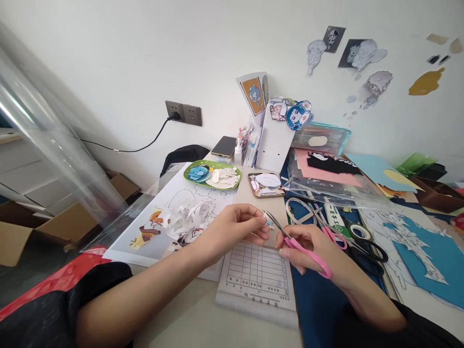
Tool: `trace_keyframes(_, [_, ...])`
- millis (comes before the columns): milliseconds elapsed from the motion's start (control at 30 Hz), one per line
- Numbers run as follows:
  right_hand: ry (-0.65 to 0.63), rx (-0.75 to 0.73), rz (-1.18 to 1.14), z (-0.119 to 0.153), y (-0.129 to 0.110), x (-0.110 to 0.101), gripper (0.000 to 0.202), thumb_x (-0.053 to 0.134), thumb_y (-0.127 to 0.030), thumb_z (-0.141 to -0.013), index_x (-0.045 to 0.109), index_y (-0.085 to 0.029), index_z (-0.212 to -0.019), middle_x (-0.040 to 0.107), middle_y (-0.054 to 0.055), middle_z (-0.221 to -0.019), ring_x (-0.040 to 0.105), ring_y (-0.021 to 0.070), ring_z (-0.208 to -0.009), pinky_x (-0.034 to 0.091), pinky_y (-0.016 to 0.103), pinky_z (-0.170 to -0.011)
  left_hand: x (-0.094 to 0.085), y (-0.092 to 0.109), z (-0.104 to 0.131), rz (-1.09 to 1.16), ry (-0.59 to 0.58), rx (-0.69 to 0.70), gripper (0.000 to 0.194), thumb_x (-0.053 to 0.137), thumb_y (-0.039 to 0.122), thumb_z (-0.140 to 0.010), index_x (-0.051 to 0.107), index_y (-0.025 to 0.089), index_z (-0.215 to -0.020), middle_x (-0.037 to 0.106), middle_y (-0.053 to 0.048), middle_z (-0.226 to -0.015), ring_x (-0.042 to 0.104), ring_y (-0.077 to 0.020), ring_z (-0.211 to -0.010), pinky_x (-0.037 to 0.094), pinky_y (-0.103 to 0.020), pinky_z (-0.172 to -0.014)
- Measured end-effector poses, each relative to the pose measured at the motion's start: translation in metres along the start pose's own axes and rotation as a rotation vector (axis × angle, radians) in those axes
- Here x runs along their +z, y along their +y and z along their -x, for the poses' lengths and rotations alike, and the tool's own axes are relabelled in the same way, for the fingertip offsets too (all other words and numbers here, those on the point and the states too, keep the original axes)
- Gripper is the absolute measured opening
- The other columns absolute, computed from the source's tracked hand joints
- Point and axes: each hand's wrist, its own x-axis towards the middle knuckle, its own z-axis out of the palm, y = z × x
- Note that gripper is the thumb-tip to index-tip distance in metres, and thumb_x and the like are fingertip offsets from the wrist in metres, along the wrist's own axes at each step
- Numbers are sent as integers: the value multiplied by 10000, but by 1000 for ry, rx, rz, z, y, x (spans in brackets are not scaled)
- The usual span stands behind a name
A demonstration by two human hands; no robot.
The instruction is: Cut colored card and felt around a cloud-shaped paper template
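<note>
My right hand [302, 246] is closed around pink-handled scissors [290, 239], their blades pointing up and to the left. The blade tips reach a small pale blue and white paper piece [269, 222], which the fingertips of my left hand [246, 222] pinch; the fingers hide part of it. Below both hands lies a pad of printed forms [257, 278]. Left of my left hand sits a heap of white paper scraps [188, 217] on a large printed sheet [152, 237].
A green tray [188, 176] holds blue and white cut pieces. Behind my hands is a small tin [250, 191] of cutouts. More scissors [366, 246] and tape rolls [361, 232] lie to the right, near blue paper [413, 261]. A phone [224, 146] rests at the back.
</note>
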Motion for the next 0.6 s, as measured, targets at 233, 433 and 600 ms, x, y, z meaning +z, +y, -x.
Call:
trace_keyframes(233, [-23, 22, 39, 0, 2, 7, 110, 613, -254, -749, 569, -154, -761, 397, -77, -535, 362, 74, -434, 291, 211, -426, 0, -3, -2, 26, 13, -21, 171, 703, 294, -763, 645, 134, -776, 684, -6, -687, 628, -95, -623, 528, -225, -654])
trace_keyframes(433, [-23, 51, 106, 2, -2, 9, 67, 579, -220, -782, 580, -155, -801, 417, -49, -619, 355, 92, -506, 314, 212, -445, 1, 0, -1, 43, 26, -61, 160, 698, 285, -770, 653, 133, -750, 694, -5, -684, 625, -88, -601, 523, -207, -627])
trace_keyframes(600, [-4, 49, 150, 3, -2, 9, 19, 569, -167, -779, 559, -166, -762, 383, -71, -578, 344, 87, -506, 296, 202, -459, 1, 4, 0, 78, 34, -113, 132, 710, 258, -759, 663, 135, -752, 695, -2, -684, 617, -75, -587, 515, -195, -622])
